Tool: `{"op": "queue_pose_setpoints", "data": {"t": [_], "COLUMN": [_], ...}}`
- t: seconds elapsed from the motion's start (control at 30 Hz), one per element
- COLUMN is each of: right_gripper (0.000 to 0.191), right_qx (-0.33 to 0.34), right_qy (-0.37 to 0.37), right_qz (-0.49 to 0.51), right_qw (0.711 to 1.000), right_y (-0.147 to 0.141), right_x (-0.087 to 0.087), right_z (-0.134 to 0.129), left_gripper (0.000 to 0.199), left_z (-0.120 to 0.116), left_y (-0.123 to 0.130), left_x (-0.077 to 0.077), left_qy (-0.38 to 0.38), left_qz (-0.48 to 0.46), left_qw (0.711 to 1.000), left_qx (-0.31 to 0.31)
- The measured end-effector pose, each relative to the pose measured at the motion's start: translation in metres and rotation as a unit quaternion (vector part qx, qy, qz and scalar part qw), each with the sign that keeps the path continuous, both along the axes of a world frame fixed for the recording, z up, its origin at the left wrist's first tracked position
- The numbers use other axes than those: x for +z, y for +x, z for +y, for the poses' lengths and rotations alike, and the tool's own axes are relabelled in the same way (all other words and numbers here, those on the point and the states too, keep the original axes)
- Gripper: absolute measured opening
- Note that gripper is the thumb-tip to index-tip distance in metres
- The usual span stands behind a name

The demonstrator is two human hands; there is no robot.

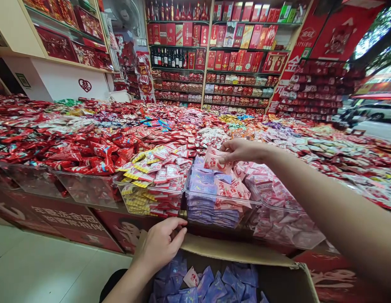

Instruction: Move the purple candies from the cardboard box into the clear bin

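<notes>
Packet in outstretched right hand (pinch grip)

Pink packet in the right fingers, at a clear bin

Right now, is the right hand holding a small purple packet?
No, the right hand pinches a small pink packet with red print.

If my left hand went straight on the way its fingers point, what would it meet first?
Probably the clear plastic bin of flat purple packets, ahead of your left hand, though the depth between them is unclear.
</notes>
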State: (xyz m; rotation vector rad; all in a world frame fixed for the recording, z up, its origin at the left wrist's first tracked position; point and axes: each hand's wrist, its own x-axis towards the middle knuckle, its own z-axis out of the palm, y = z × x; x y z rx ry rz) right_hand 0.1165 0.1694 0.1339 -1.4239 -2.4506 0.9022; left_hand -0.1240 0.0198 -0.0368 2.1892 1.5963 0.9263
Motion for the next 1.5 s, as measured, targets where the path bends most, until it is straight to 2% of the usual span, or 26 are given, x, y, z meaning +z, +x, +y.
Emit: {"op": "queue_pose_setpoints", "data": {"t": [0.13, 0.3, 0.37, 0.43, 0.5, 0.57, 0.67, 0.73, 0.83, 1.0, 1.1, 1.23, 1.33, 1.4, 1.43, 1.47, 1.5], "right_gripper": [0.031, 0.036, 0.038, 0.040, 0.043, 0.044, 0.045, 0.044, 0.038, 0.027, 0.022, 0.021, 0.020, 0.018, 0.017, 0.016, 0.016], "right_qx": [0.009, 0.043, 0.052, 0.050, 0.046, 0.046, 0.053, 0.027, -0.026, -0.007, 0.003, 0.022, -0.003, -0.035, -0.035, -0.020, 0.014], "right_qy": [-0.030, -0.066, -0.068, -0.050, -0.018, 0.006, 0.030, 0.080, 0.157, 0.129, 0.143, 0.177, 0.257, 0.343, 0.355, 0.330, 0.259], "right_qz": [0.013, 0.012, 0.012, 0.001, -0.029, -0.062, -0.073, -0.076, -0.126, -0.160, -0.150, -0.130, -0.105, -0.055, -0.019, 0.018, 0.053], "right_qw": [0.999, 0.997, 0.996, 0.997, 0.998, 0.997, 0.995, 0.994, 0.979, 0.979, 0.978, 0.975, 0.961, 0.937, 0.934, 0.944, 0.964], "right_y": [-0.018, -0.033, -0.035, -0.037, -0.038, -0.038, -0.035, -0.028, -0.013, 0.007, 0.007, 0.000, 0.002, 0.010, 0.015, 0.021, 0.026], "right_x": [-0.012, -0.033, -0.037, -0.037, -0.034, -0.032, -0.029, -0.027, -0.026, -0.031, -0.038, -0.047, -0.047, -0.046, -0.047, -0.051, -0.060], "right_z": [-0.013, -0.014, -0.014, -0.016, -0.018, -0.021, -0.024, -0.025, -0.033, -0.062, -0.071, -0.066, -0.077, -0.100, -0.115, -0.132, -0.148], "left_gripper": [0.020, 0.018, 0.016, 0.016, 0.022, 0.030, 0.036, 0.035, 0.035, 0.035, 0.035, 0.033, 0.034, 0.035, 0.034, 0.032, 0.030], "left_z": [0.000, -0.001, -0.002, -0.003, -0.001, 0.007, 0.023, 0.033, 0.040, 0.039, 0.038, 0.041, 0.037, 0.028, 0.021, 0.013, 0.004], "left_y": [0.000, -0.001, 0.000, 0.003, 0.010, 0.020, 0.037, 0.046, 0.050, 0.048, 0.050, 0.053, 0.050, 0.041, 0.036, 0.030, 0.025], "left_x": [0.000, -0.006, -0.006, 0.002, 0.017, 0.036, 0.057, 0.061, 0.057, 0.049, 0.047, 0.048, 0.050, 0.044, 0.037, 0.029, 0.019], "left_qy": [-0.004, 0.014, 0.075, 0.176, 0.275, 0.331, 0.330, 0.301, 0.274, 0.279, 0.297, 0.309, 0.317, 0.335, 0.337, 0.314, 0.267], "left_qz": [0.001, -0.026, -0.059, -0.069, -0.030, 0.033, 0.132, 0.173, 0.190, 0.178, 0.166, 0.146, 0.117, 0.083, 0.066, 0.060, 0.067], "left_qw": [1.000, 1.000, 0.995, 0.981, 0.960, 0.942, 0.935, 0.938, 0.943, 0.942, 0.939, 0.939, 0.941, 0.938, 0.935, 0.931, 0.925], "left_qx": [-0.001, -0.010, -0.018, -0.031, -0.043, -0.035, -0.006, 0.008, 0.022, 0.046, 0.049, 0.038, 0.025, -0.024, -0.088, -0.173, -0.263]}}
